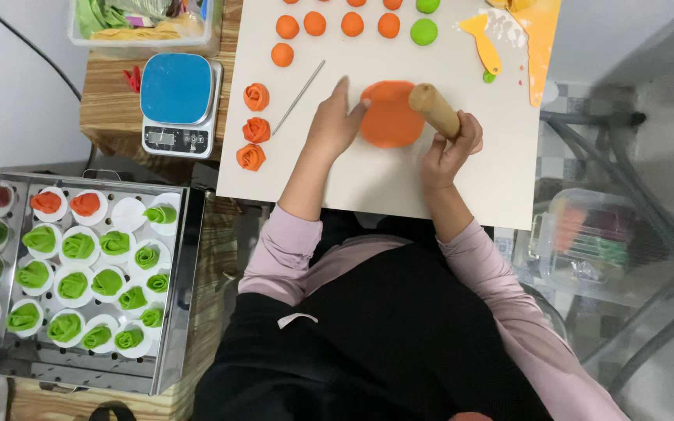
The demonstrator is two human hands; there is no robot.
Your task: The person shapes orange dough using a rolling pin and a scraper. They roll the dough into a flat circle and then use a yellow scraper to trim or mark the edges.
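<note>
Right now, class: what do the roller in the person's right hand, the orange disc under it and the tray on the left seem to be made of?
Roller: probably wood, with a matt, pale tan surface; the right hand holds it.
Orange disc: looks like soft dough, smooth and matt, pressed flat; the left hand touches its edge.
Tray: likely stainless steel, with shiny, reflective walls.

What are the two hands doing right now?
Left hand: open, fingers resting on the edge of the flat round orange dough sheet.
Right hand: closed around the short wooden rolling pin.
</note>
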